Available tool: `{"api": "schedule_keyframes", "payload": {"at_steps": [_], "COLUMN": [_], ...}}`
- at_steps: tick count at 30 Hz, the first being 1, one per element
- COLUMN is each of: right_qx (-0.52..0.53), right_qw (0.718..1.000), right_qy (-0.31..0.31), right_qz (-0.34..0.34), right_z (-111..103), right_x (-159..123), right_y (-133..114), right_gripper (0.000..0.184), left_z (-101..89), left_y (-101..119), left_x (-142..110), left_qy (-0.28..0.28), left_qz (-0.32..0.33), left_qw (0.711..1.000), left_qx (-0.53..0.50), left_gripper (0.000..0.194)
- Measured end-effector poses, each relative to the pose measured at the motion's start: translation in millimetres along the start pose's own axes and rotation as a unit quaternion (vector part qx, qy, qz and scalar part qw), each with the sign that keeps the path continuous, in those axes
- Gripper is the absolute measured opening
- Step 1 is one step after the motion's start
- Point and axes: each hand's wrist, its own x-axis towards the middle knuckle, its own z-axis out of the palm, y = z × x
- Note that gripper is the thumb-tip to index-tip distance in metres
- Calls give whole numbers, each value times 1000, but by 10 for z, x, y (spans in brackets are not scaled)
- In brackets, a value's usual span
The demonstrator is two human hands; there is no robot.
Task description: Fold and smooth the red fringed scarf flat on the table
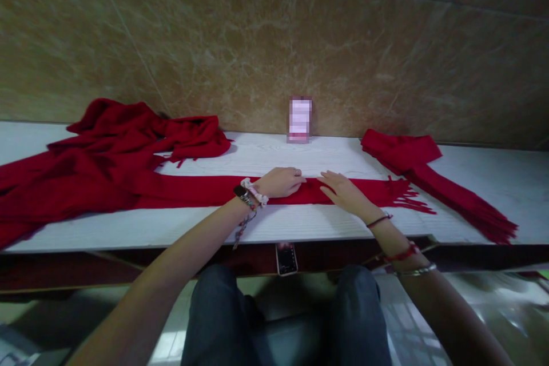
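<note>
A long red scarf (201, 190) lies stretched flat across the white table, its fringed end towards the right. My left hand (281, 182), with a ring, a dark watch and a scrunchie at the wrist, rests on the strip near its middle, fingers pointing right and slightly bent. Just to the right, my right hand (343, 191) lies on the same scarf with fingers stretched out. A small gap separates the fingertips of both hands, and red cloth shows between them. Neither hand appears to grip the cloth.
Bunched red cloth (115, 131) covers the left of the table (257, 154). A folded red fringed scarf (401, 151) lies at the right. A phone with a blurred screen (299, 120) leans on the marbled wall. Another phone (286, 259) lies below the table's front edge, above my knees.
</note>
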Motion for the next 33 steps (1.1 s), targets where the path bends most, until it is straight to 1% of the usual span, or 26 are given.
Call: {"api": "schedule_keyframes", "payload": {"at_steps": [2,4,6,10,12,14,16,18,20,22,24,26,28,31,33], "right_qx": [-12,-23,-35,-40,-28,-13,7,27,35,34,37,36,27,8,-6], "right_qw": [1000,999,998,996,995,996,998,1000,999,997,996,993,990,988,985], "right_qy": [-15,-16,-5,26,39,45,36,2,-37,-62,-79,-99,-112,-109,-102], "right_qz": [11,29,48,77,86,76,45,11,-11,-22,-36,-56,-79,-112,-139], "right_z": [52,85,91,49,10,-40,-95,-149,-202,-253,-298,-330,-344,-340,-331], "right_x": [-41,-140,-269,-476,-502,-475,-415,-349,-296,-264,-248,-239,-232,-225,-224], "right_y": [50,168,355,768,870,850,729,566,426,343,319,332,357,380,376], "right_gripper": [41,43,44,42,40,39,39,38,35,35,38,41,41,35,35], "left_z": [57,111,145,159,161,165,167,163,157,159,173,191,200,168,115], "left_y": [9,16,19,23,26,26,22,11,-7,-31,-56,-77,-89,-79,-46], "left_x": [90,119,110,91,96,99,96,86,70,51,32,13,-1,-17,-26], "left_qy": [15,32,42,37,37,48,51,42,34,34,36,42,45,50,65], "left_qz": [27,43,55,102,104,60,0,-46,-78,-106,-127,-136,-119,-85,-68], "left_qw": [999,998,996,993,993,996,998,997,995,991,988,986,988,991,992], "left_qx": [-15,-34,-46,-42,-36,-37,-43,-49,-58,-72,-84,-88,-89,-87,-82], "left_gripper": [30,31,31,31,30,30,31,33,34,33,32,31,30,30,29]}}
